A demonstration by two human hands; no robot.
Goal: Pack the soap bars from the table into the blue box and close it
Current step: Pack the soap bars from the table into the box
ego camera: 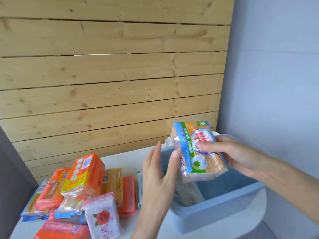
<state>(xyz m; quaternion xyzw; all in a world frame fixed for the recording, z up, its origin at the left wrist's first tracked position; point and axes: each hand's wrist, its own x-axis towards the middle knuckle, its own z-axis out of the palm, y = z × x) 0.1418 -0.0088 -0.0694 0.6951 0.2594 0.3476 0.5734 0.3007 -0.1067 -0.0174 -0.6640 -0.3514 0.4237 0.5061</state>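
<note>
**A:** Head view first: what has the grip got?

**B:** The right hand (241, 156) is closed round a wrapped soap bar (198, 152), fingers across its printed face and thumb hidden behind. The left hand (158, 178) is open, palm toward the bar's near edge, its thumb tip touching or almost touching the wrapper; I can't tell which.

**A:** And where is that bar?

**B:** Tilted above the open blue box (224, 204), not yet inside. Something pale lies in the box beneath it, too blurred to name.

**A:** How would it handle?

**B:** Probably dense and stiff for its size, under glossy film that may slip or crinkle. I'd hold it across the broad faces, as the right hand does, rather than by the crimped ends, which could tear.

**A:** What's farther out?

**B:** At 9 o'clock from the box, the soap pile (82, 192) sits on the white desk (127, 161): orange, yellow and red packs, with a pink rose-printed bar (101, 216) nearest at 7 o'clock. A white piece (168, 141) shows behind the box at 12 o'clock, perhaps its lid. Most of the packing looks undone.
</note>
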